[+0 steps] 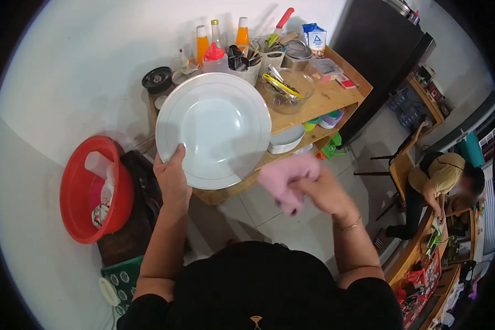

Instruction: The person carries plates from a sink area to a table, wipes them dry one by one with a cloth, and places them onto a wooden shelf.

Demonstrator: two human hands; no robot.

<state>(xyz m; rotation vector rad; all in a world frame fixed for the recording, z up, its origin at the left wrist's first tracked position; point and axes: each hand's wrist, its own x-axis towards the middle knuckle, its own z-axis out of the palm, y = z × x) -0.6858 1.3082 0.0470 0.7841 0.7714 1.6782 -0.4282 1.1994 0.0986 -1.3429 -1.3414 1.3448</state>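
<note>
A large white plate (220, 129) with a thin rim line is held up in front of me. My left hand (173, 175) grips its lower left edge, thumb on the face and the other fingers behind it. To the right of the plate, my right hand (322, 192) is closed on a pink cloth (286, 179), which hangs from the fingers and is apart from the plate. That hand is slightly blurred. Behind the plate, part of the wooden shelf (341, 102) is hidden.
A red basin (71, 203) with a white cup and other items stands at left. Bottles, utensil holders and a glass bowl (289, 91) crowd the shelf top; stacked plates (287, 140) sit below. A person (443, 176) sits at a table on the right, beyond a wooden chair (399, 165).
</note>
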